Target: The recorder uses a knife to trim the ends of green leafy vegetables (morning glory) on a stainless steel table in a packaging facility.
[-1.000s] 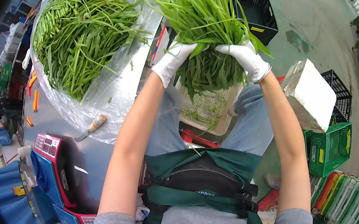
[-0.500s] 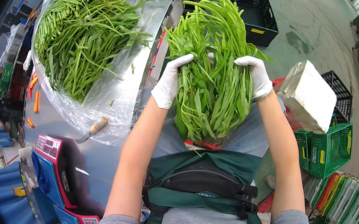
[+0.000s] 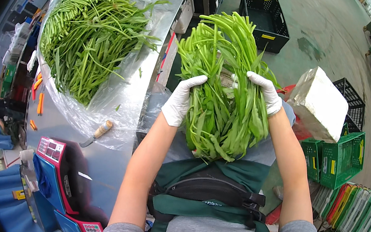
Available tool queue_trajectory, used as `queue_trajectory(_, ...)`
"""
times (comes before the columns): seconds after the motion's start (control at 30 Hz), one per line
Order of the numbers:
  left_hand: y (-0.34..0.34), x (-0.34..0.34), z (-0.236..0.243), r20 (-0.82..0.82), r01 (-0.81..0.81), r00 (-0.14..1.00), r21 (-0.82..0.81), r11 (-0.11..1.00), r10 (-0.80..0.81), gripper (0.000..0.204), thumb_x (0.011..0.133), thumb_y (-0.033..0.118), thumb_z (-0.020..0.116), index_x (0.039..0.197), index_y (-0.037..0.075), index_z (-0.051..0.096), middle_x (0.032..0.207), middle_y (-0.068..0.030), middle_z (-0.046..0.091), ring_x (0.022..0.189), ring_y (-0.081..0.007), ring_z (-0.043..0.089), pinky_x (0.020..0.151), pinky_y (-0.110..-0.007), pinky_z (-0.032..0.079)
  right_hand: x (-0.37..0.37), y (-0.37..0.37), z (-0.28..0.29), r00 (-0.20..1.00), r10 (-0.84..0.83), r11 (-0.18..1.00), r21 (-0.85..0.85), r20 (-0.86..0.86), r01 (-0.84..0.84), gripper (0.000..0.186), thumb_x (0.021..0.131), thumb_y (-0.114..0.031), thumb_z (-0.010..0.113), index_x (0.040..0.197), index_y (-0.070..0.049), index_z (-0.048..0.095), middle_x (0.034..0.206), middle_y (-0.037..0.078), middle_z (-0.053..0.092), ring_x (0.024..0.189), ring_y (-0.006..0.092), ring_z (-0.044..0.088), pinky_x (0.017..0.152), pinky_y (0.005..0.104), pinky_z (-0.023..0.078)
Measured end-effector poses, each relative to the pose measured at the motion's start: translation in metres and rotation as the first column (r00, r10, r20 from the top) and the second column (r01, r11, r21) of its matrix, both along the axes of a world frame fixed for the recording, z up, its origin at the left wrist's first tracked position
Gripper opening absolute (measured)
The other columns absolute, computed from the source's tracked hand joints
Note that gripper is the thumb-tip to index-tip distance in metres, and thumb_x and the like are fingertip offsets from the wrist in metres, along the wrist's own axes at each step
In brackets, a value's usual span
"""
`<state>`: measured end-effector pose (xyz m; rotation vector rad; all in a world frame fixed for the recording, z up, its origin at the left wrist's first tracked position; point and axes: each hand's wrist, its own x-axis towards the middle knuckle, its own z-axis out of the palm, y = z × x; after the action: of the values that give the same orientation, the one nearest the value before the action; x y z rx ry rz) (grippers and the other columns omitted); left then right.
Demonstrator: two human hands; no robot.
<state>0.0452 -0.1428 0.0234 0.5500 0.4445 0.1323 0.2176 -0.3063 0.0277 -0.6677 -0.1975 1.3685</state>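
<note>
A big bunch of leafy green water spinach (image 3: 223,116) is held up in front of my waist, cut stems away from me and leaves toward my body. My left hand (image 3: 181,99), in a white glove, grips its left side. On the right side, my gloved right hand (image 3: 267,93) is closed round the stems and leaves. A gap shows between two parts of the bunch near the middle. To the left, a larger pile of water spinach (image 3: 93,46) lies on a clear plastic sheet (image 3: 98,127) on the metal table (image 3: 111,172).
A wooden-handled knife (image 3: 102,129) lies at the sheet's near edge. Red-and-blue scales (image 3: 52,168) stand at the near left. A black crate (image 3: 264,25) sits on the floor ahead. At right are a white foam box (image 3: 322,104) and green crates (image 3: 343,157).
Both hands have brought the bunch lower, closer to my body and slightly right. The gap between its two parts is wider.
</note>
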Motion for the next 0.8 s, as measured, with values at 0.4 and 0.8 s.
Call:
queue_trajectory(0.4, -0.025, 0.012, -0.015, -0.078, -0.210, 0.971, 0.157, 0.965, 0.224, 0.031, 0.084, 0.013, 0.063, 0.112, 0.001, 0.059, 0.100, -0.0116, 0.066, 0.086, -0.0222, 0.066, 0.077, -0.037, 0.056, -0.033, 0.007, 0.011, 0.959, -0.102, 0.993, -0.036, 0.264, 0.115, 0.042, 0.078, -0.007, 0.065, 0.119, -0.003, 0.058, 0.108, 0.007, 0.064, 0.094, 0.0163, 0.062, 0.086, 0.0305, 0.049)
queue_trajectory(0.8, -0.015, 0.001, -0.010, -0.143, -0.310, 0.941, -0.008, 0.951, 0.306, 0.034, 0.080, 0.019, 0.067, 0.110, 0.004, 0.060, 0.103, -0.0096, 0.064, 0.092, -0.0233, 0.062, 0.084, -0.039, 0.051, -0.035, -0.013, 0.019, 0.904, -0.185, 0.982, 0.028, 0.385, 0.189, 0.048, 0.082, -0.013, 0.057, 0.126, 0.003, 0.048, 0.112, 0.017, 0.062, 0.101, 0.0248, 0.062, 0.090, 0.0387, 0.050)
